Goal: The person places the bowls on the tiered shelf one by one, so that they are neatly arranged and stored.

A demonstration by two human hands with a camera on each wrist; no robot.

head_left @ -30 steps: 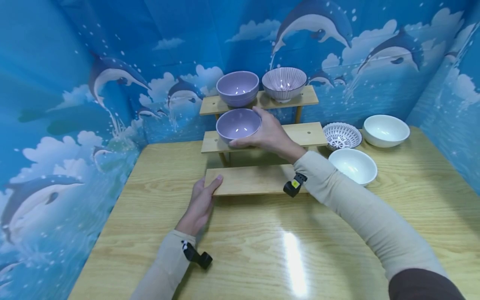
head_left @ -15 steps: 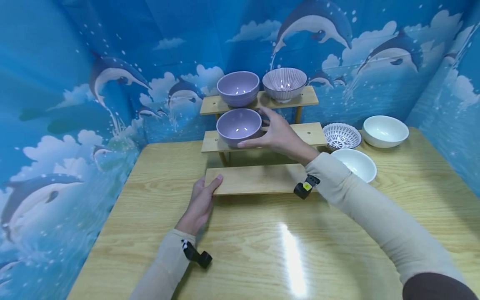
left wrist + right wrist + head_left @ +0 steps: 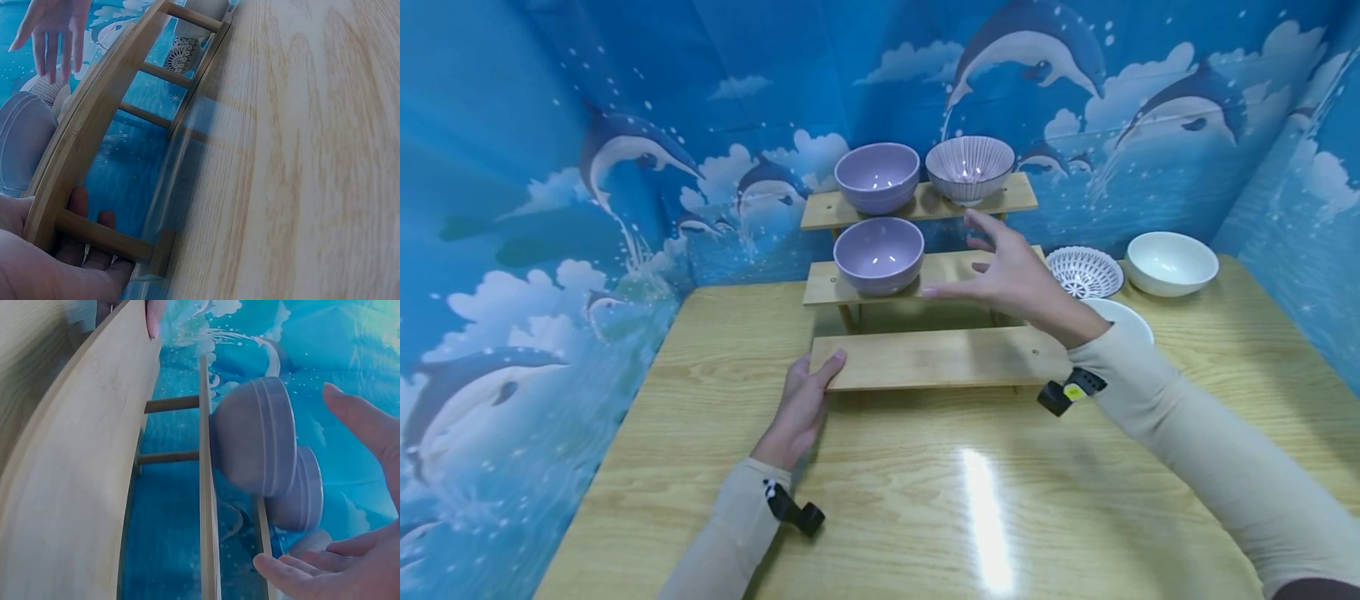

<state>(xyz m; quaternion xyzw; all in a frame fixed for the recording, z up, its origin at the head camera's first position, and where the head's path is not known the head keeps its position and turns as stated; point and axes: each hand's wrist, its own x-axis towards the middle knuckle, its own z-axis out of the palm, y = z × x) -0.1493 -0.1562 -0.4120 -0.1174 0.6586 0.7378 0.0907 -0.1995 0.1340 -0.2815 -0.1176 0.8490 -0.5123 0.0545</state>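
A three-step wooden display rack (image 3: pixel 925 358) stands on the table, seen from underneath in the left wrist view. My left hand (image 3: pixel 797 408) grips the left end of its lowest board, thumb on top and fingers curled beneath near a leg (image 3: pixel 103 234). On the left of the middle step sits a plain purple bowl (image 3: pixel 878 258), upright. To the right of that bowl, apart from it, my right hand (image 3: pixel 1015 279) hovers over the step with spread fingers and nothing in them. The top step bears another purple bowl (image 3: pixel 877 179) and a purple-striped bowl (image 3: pixel 970 167).
Right of the rack, a black-and-white patterned bowl (image 3: pixel 1084 271) and a white bowl (image 3: pixel 1172 262) stand on the wood-grain table (image 3: pixel 880 500). A second white bowl (image 3: pixel 1123 317) is partly hidden behind my right wrist. A dolphin-print backdrop (image 3: pixel 760 75) encloses the back and sides.
My right hand has let go of the purple bowl on the middle step and drawn away to the right. The bowl stays in place. My left hand has not moved.
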